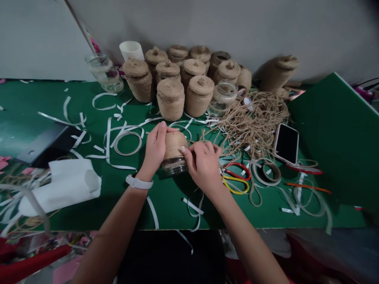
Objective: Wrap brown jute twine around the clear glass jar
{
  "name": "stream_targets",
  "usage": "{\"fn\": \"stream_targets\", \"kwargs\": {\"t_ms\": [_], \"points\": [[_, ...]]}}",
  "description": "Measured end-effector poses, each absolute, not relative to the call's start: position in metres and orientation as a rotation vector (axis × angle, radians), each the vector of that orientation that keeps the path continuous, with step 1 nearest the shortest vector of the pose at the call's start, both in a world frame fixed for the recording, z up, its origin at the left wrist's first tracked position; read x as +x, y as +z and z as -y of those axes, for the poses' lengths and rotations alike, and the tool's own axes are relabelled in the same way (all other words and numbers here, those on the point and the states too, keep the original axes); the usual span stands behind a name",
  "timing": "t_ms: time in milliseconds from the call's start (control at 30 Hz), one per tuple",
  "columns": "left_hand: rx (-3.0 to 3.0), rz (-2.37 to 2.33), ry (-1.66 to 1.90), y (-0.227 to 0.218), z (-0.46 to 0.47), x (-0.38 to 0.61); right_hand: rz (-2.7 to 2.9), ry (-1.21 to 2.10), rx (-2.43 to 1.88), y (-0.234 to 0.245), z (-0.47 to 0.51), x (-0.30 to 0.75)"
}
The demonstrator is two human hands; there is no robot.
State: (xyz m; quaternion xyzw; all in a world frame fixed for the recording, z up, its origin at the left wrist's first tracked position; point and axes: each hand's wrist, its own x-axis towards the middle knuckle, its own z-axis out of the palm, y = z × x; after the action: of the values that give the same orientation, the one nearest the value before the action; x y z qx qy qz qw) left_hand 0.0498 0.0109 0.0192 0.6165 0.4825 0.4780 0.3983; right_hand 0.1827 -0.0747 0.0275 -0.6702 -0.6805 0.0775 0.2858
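A glass jar [175, 169] lies tilted above the green table, its bare glass mouth toward me and most of its body wrapped in brown jute twine [174, 145]. My left hand [156, 146] grips the jar from the left, fingers around its far end. At the jar's right side, my right hand [204, 162] is closed, its thumb tip on the wrapping near the edge of the bare glass. Loose twine runs close by this hand toward a tangled twine pile [254, 122]. The strand inside my right fingers is mostly hidden.
Several twine-covered jars [171, 100] stand along the wall, with a clear jar [223, 96] beside them. Scissors [237, 177], a tape roll [268, 173] and a phone [286, 144] lie right. White strips [108, 138] litter the green table [118, 209]; a white roll [59, 187] lies left.
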Motion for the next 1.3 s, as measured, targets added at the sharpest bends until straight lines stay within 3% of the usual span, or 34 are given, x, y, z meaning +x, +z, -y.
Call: {"fn": "stream_targets", "kwargs": {"t_ms": [267, 433, 867, 1000, 1300], "points": [[2.141, -1.419, 0.995, 0.052, -0.007, 0.064, 1.936, 0.072, -1.857, 0.039, 0.070, 0.179], [2.041, -1.475, 0.855, 0.051, -0.009, 0.072, 2.006, 0.048, -1.812, 0.041, 0.070, 0.187], [1.442, -1.148, 1.209, 0.025, -0.011, 0.063, 1.839, 0.006, -1.789, 0.036, 0.063, 0.207], [1.491, -1.144, 1.272, 0.023, -0.004, 0.064, 1.822, -0.036, -1.832, 0.030, 0.067, 0.202], [2.181, -1.447, 0.784, 0.051, 0.004, 0.074, 1.860, 0.080, -1.843, 0.038, 0.066, 0.195]]}}
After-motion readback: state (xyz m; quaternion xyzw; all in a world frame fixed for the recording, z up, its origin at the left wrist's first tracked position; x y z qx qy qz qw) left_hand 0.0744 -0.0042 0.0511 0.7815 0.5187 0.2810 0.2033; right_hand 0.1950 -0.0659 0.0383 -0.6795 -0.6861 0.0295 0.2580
